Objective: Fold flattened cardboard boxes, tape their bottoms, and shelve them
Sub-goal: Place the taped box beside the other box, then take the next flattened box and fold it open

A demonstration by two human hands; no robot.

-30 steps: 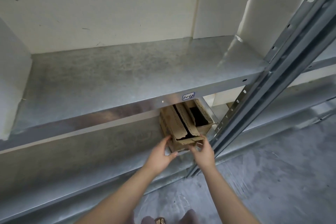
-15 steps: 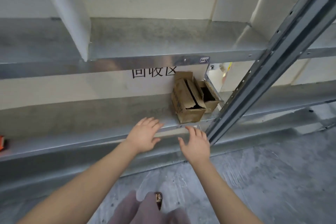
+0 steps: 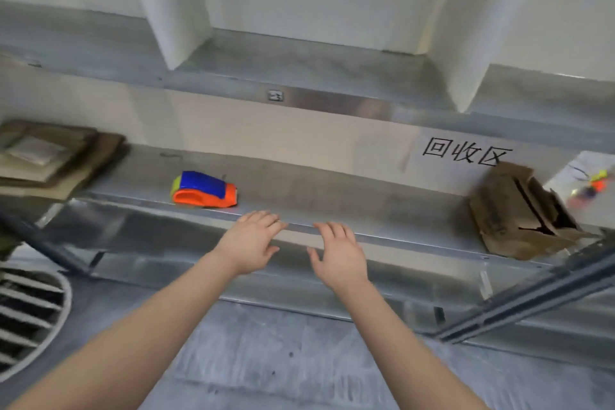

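A folded brown cardboard box (image 3: 519,213) stands at the right end of the metal shelf (image 3: 332,190), its top flaps loose. Far left on the same shelf lies a stack of flattened cardboard boxes (image 3: 50,156). An orange and blue tape dispenser (image 3: 203,190) rests on the shelf between them. My left hand (image 3: 251,241) and my right hand (image 3: 339,255) hover side by side at the shelf's front edge, fingers spread and holding nothing. Both hands are well left of the box and right of the dispenser.
A higher metal shelf (image 3: 299,76) runs above, with white blocks on it. A slanted steel upright (image 3: 532,293) crosses at the lower right. Black characters are written on the back wall (image 3: 466,155). A round slatted object (image 3: 30,319) sits on the grey floor at the left.
My hands let go of the folded box and drew back from it. My view swung left, so the box now sits far right and the tape dispenser and flat stack appear.
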